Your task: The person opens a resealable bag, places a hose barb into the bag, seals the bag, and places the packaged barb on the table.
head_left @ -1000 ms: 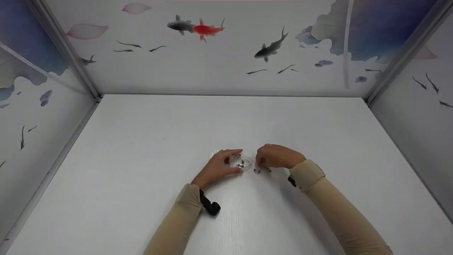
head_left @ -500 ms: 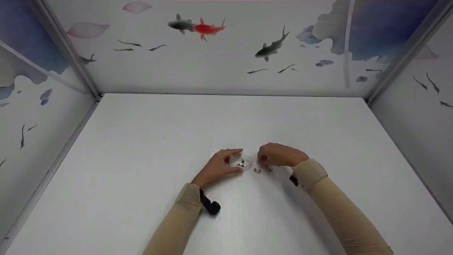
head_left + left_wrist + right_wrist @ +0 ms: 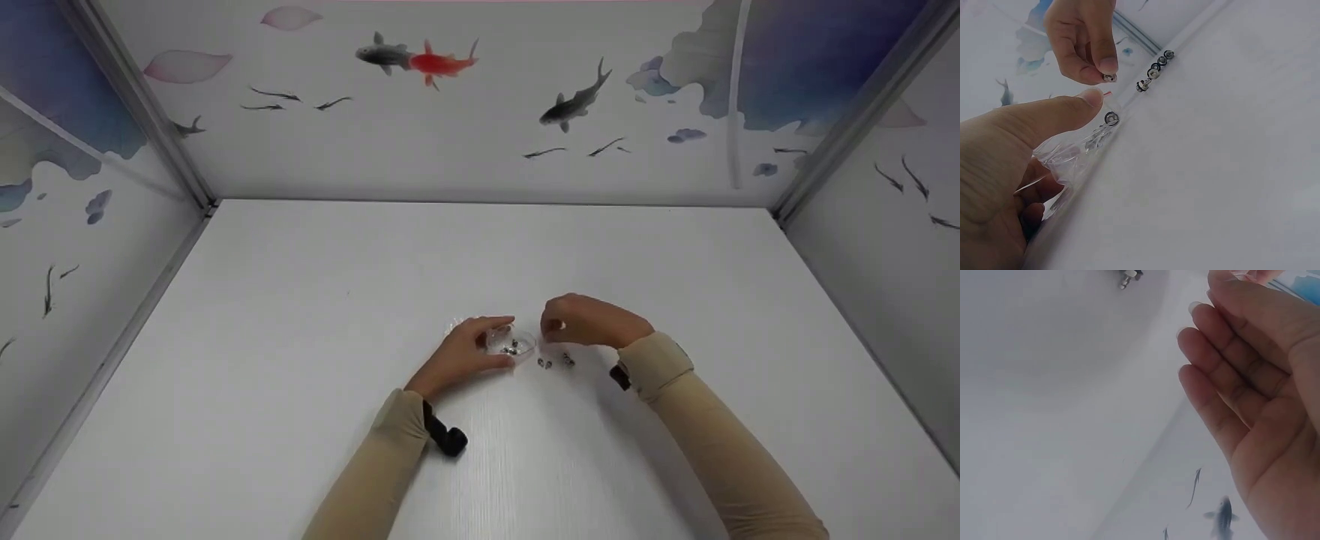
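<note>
My left hand (image 3: 459, 352) holds a clear plastic zip bag (image 3: 1069, 160) with its mouth spread, thumb on the near side and fingers on the far side. Inside the bag lie several small metal fittings (image 3: 511, 349). A red strip shows at the bag's edge near my thumb in the left wrist view. Just right of the mouth, above the table, my right hand (image 3: 589, 321) pinches one small metal fitting (image 3: 1109, 77) between thumb and index finger. Below that hand, several loose metal fittings (image 3: 568, 361) with black rings lie on the table.
The white tabletop (image 3: 337, 262) reaches back to a wall panel (image 3: 465, 150) printed with fish. Printed side panels (image 3: 112, 247) stand at left and right. A black wrist strap (image 3: 448, 439) hangs from my left cuff, low over the table.
My right hand has risen from the loose fittings, with one in its pinch, and shifted slightly left toward the bag's mouth. My left hand and the bag have stayed in place.
</note>
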A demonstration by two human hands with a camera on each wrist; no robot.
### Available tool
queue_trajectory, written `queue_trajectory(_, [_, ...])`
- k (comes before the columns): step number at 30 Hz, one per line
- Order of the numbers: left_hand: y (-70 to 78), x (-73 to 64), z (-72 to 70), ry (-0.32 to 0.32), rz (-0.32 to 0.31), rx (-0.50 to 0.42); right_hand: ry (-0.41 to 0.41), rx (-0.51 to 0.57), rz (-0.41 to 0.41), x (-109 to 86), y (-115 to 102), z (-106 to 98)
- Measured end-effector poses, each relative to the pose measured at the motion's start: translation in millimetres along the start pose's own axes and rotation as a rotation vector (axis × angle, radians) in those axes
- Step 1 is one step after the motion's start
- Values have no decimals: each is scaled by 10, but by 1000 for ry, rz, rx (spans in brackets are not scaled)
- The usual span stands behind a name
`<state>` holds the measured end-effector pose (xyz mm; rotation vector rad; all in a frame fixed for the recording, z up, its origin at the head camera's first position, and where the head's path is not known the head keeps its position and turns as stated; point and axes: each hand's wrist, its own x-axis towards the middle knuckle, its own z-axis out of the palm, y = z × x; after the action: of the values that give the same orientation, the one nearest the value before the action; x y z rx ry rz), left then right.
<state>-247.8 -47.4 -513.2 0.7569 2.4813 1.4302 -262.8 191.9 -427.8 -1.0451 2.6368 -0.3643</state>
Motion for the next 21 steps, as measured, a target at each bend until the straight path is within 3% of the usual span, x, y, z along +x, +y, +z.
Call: queue_trajectory(21, [-17, -9, -1, 0, 14, 16, 16, 19, -11, 116, -159, -49])
